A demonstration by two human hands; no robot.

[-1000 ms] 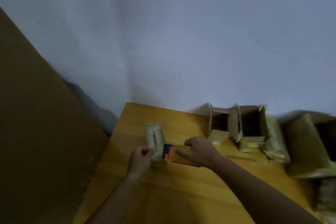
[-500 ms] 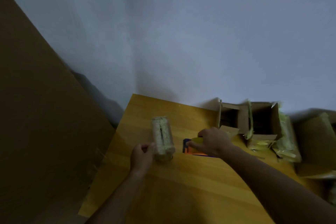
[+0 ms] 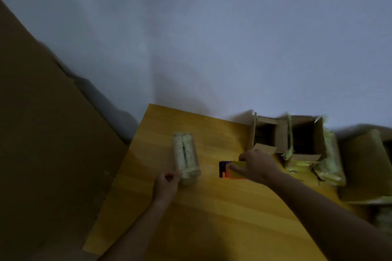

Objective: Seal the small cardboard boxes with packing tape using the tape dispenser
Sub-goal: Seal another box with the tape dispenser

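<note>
A small cardboard box (image 3: 186, 155) wrapped in pale tape lies lengthways on the wooden table (image 3: 212, 218), a dark slit running along its top. My left hand (image 3: 166, 182) grips its near end with curled fingers. To the right, my right hand (image 3: 257, 165) holds the orange and dark blue tape dispenser (image 3: 228, 169) with its yellowish tape roll, low over the table and clear of the box.
Two open cardboard boxes (image 3: 288, 135) with loose tape scraps stand at the back right against the white wall. A larger taped box (image 3: 364, 165) lies at the far right. A big brown cardboard sheet (image 3: 42, 133) leans left of the table.
My right hand has drawn the dispenser to the right, away from the box it was touching. My left hand has kept hold of the box's near end.
</note>
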